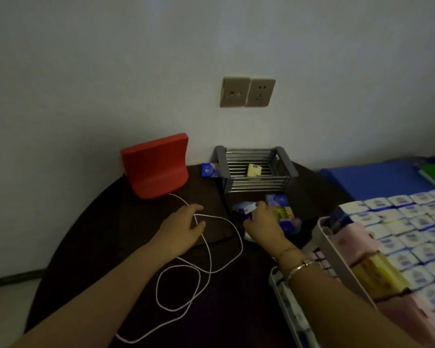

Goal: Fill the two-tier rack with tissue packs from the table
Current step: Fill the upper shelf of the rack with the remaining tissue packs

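Right hand has its fingers curled round a blue tissue pack, lifted just off the dark counter in front of the rack; left hand lies flat and relaxed on the counter, holding nothing, right on the white cable; that cable is my worry, a loop could snag a wrist and drag stuff; the top tier has one yellow pack so far; more packs sit beside the right hand; the slatted rails look like a tilted pack could slip.
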Demonstrator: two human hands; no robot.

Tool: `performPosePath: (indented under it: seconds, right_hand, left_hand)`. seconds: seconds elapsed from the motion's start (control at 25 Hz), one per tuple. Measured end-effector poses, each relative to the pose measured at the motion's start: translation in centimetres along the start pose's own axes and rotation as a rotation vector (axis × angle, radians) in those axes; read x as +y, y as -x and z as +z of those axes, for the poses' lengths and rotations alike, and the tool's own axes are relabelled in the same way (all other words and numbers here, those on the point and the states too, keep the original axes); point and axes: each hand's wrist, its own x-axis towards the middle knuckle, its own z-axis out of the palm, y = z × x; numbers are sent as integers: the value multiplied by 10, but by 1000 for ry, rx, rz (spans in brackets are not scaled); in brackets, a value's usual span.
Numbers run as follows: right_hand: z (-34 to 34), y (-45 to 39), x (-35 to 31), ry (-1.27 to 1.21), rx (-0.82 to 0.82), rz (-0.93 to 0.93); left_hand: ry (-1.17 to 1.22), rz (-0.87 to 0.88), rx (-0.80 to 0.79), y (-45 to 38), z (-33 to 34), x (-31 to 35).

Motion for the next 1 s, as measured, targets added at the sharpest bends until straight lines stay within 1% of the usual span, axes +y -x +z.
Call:
performPosePath:
  seconds: [0.08,0.16,0.36,0.52,0.6,0.68,0.76,0.84,0.92,0.96,1.0]
  right_hand:
    - [23,-21,16,-33,56,135]
    - [38,-35,29,-34,80,198]
    - [62,-61,51,-98,23,271]
    - [78,-59,60,-76,151,234]
    - [81,-56,59,-194,187,244]
    - [78,-49,51,-477,188,315]
    - [71,-38,41,-790,148,311]
    - [66,-25,32,-983,34,240]
    - [64,-17,19,-1111,-122,168]
    - [65,-15,13,-1116,-179,125]
    - [65,-16,8,-1065,-221,94]
  left_hand:
    - [6,-25,-45,-21,20,-11]
    - [15,-41,-69,-36,38,-19]
    - [140,-87,-136,-65,77,-31]
    - [212,-104,-168,-73,97,-37]
    - [264,-126,-154,-74,103,-37]
    - [399,-216,-132,-75,103,-30]
    - [662,-376,-156,-75,98,-18]
    - [942,-504,-247,-71,92,-7]
    - [1148,-517,-312,-66,89,-1]
    - [1215,-498,-305,-64,89,0]
    - [1259,-479,-281,-62,88,1]
